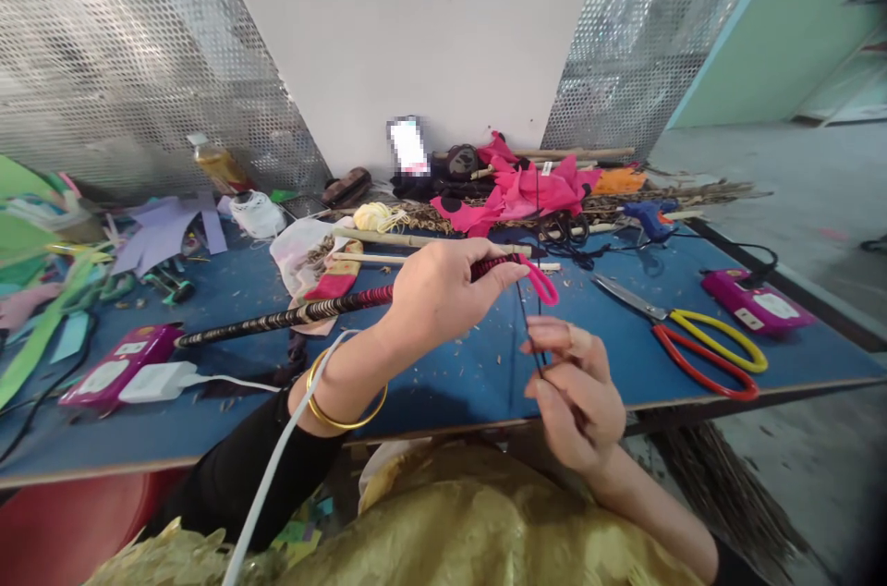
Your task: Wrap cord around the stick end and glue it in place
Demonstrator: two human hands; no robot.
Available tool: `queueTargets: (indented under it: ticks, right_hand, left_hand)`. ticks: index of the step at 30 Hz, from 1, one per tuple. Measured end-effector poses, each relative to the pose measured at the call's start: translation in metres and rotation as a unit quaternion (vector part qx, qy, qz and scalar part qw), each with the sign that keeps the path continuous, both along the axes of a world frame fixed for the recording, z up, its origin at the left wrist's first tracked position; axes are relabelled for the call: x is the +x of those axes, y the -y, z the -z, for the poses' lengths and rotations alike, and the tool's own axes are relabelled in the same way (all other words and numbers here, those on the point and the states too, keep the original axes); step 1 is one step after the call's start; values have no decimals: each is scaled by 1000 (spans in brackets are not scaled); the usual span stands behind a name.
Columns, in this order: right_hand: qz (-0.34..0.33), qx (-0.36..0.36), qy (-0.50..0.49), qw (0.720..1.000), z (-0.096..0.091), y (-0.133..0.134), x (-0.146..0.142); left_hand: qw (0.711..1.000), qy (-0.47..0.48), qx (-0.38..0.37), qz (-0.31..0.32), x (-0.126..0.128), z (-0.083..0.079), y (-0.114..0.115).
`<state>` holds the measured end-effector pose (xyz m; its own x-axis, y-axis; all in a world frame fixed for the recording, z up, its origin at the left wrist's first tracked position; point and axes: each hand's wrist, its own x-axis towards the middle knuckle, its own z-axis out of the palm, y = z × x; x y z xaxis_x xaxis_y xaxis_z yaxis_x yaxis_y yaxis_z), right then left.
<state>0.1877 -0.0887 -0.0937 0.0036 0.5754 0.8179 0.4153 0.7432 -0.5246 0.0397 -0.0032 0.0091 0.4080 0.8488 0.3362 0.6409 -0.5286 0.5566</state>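
A stick (297, 317) is gripped by the left hand (440, 290), thread (525, 307) by the right hand (582, 392); the left sleeve (242, 466) is crossed by cable (277, 455), scissors (658, 312) laid near the table's (450, 378) front edge.

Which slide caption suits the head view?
Left hand grips a wrapped stick with a pink loop; right hand holds dark thread.

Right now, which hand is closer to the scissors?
Right: the right hand, holding black thread, is left of the scissors; the left hand, gripping the wrapped stick, is farther left.
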Motion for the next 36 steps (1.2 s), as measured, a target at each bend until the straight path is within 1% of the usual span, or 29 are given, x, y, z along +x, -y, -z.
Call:
queueTargets:
  ticks: [2, 4, 6, 8, 10, 12, 15, 18, 21, 22, 24, 26, 30, 34, 36]
  right_hand:
    - [-52, -8, -14, 998, -8, 1, 4]
    - [-125, -8, 3, 992, -16, 0, 5]
    - [-209, -5, 8, 978, -21, -2, 4]
    - [-268, -9, -28, 963, -20, -5, -1]
    - [-272, -31, -121, 954, -14, -9, -8]
    - [-249, -67, -237, 937, -7, -12, -15]
    - [-256, -121, -376, 882, 0, -16, -22]
    - [-281, -191, -474, 812, -2, -20, -22]
    - [-298, -257, -552, 736, -5, -29, -15]
    - [-299, -274, -569, 715, -6, -33, -13]
    - [-302, -308, -583, 689, -7, -42, -8]
    - [-313, -340, -571, 678, -9, -53, -4]
    - [-343, -399, -523, 671, -18, -76, 1]
    - [-372, -469, -446, 666, -35, -93, 2]
    - [-379, -489, -409, 671, -47, -97, 2]
  left_hand:
    - [999, 10, -25, 19, -1, -3, -2]
    - [998, 19, -52, 37, -1, -5, -4]
    - [995, 28, -80, 52, -2, -6, -6]
    - [991, 44, -107, 68, -2, -7, -8]
    - [985, 62, -139, 85, -2, -10, -10]
    - [976, 79, -174, 103, -2, -12, -10]
    - [964, 94, -217, 120, -2, -14, -10]
    - [957, 103, -238, 128, -2, -12, -8]
    - [953, 107, -251, 135, -2, -10, -6]
    - [951, 107, -253, 139, -2, -9, -6]
    - [949, 104, -261, 146, -3, -7, -3]
    - [946, 93, -265, 160, -5, -5, 0]
    - [946, 35, -255, 198, -11, 4, 11]
    - [955, -16, -226, 193, -12, 14, 19]
    - [958, -33, -217, 185, -10, 15, 21]
